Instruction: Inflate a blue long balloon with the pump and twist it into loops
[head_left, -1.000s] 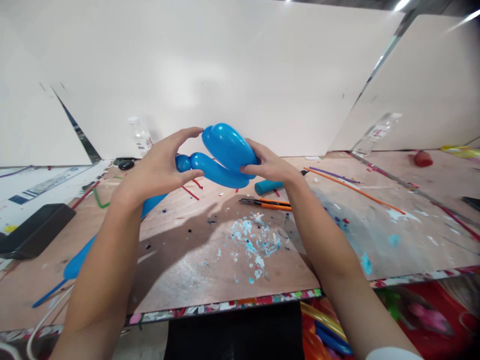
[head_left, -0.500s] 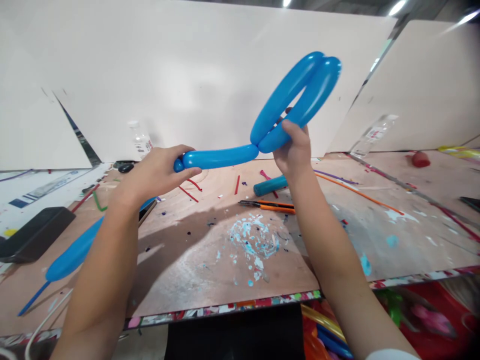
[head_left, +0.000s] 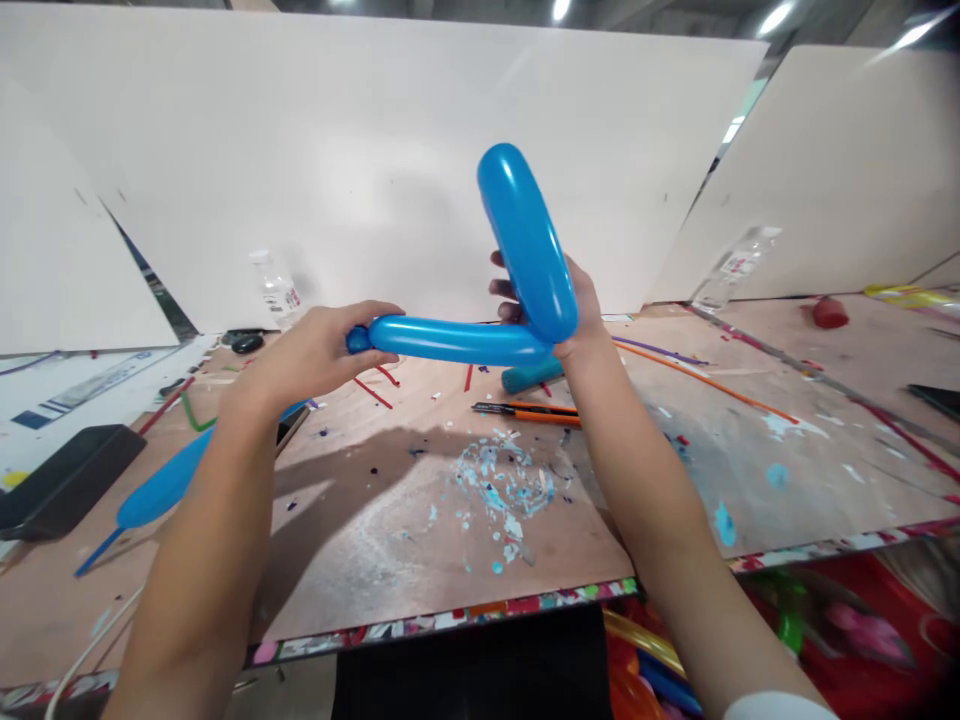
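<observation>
A blue twisting balloon (head_left: 465,340) is held level above the table between my hands. My left hand (head_left: 322,345) pinches its left end, beside a small twisted bubble. My right hand (head_left: 581,305) is wrapped round the other end, behind a thick looped part that rises upward; some fingers show past the loop's left side and the thumb is hidden. The loop is seen nearly edge-on, so its second strand cannot be made out. The tail of the balloon, or another long blue balloon (head_left: 169,485), shows beneath my left forearm, with a thin uninflated tip.
Below my hands lie an orange-handled cutter (head_left: 536,413), a teal cylinder (head_left: 532,374) and scattered scraps. A dark box (head_left: 71,480) stands at left. Clear plastic bottles (head_left: 276,290) lean at the white panel (head_left: 225,150). Coloured balloons (head_left: 862,630) lie below the table edge at right.
The looped end has swung from leaning right to upright with a slight left tilt, turning edge-on. My right hand has rotated and lowered slightly. The left hand keeps its pinch.
</observation>
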